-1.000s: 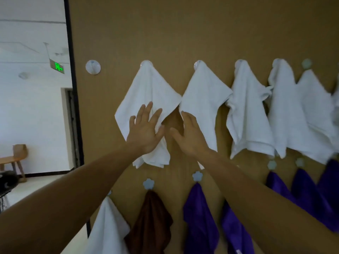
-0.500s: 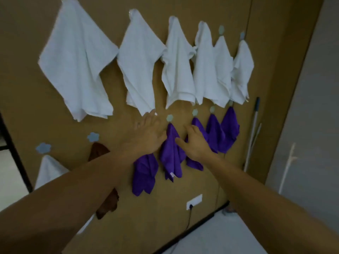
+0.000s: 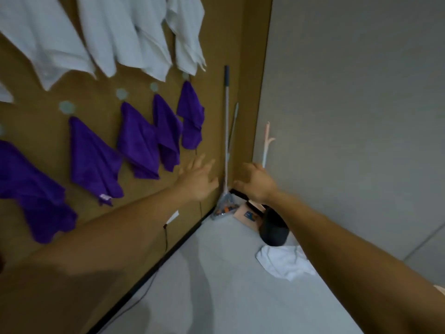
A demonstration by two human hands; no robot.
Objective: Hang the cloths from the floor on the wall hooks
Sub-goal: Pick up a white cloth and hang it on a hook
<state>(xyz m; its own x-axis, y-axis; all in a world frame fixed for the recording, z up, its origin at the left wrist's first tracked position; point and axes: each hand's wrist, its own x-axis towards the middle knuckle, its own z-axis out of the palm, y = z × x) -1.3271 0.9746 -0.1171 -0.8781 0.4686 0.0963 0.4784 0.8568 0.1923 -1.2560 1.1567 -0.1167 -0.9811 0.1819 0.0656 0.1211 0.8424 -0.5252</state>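
Observation:
A crumpled white cloth [image 3: 286,261] lies on the grey floor [image 3: 216,285] near the corner, partly behind my right forearm. On the brown wall [image 3: 216,131] several white cloths [image 3: 125,39] hang in an upper row and several purple cloths [image 3: 96,160] hang from pale flower-shaped hooks [image 3: 121,94] below. My left hand [image 3: 197,179] is stretched forward with spread fingers in front of the wall, holding nothing. My right hand [image 3: 255,183] reaches toward the corner with loosely bent fingers, also empty.
A long mop or broom handle [image 3: 226,121] leans in the corner, with a bundle of small items [image 3: 224,208] at its foot. A dark round object [image 3: 274,227] and a flat box [image 3: 248,216] sit on the floor. A cable [image 3: 166,237] hangs from a wall socket.
The view has swung right and down from the hanging white cloths to the floor corner. Both hands left the wall cloths and now reach forward, empty, toward the corner.

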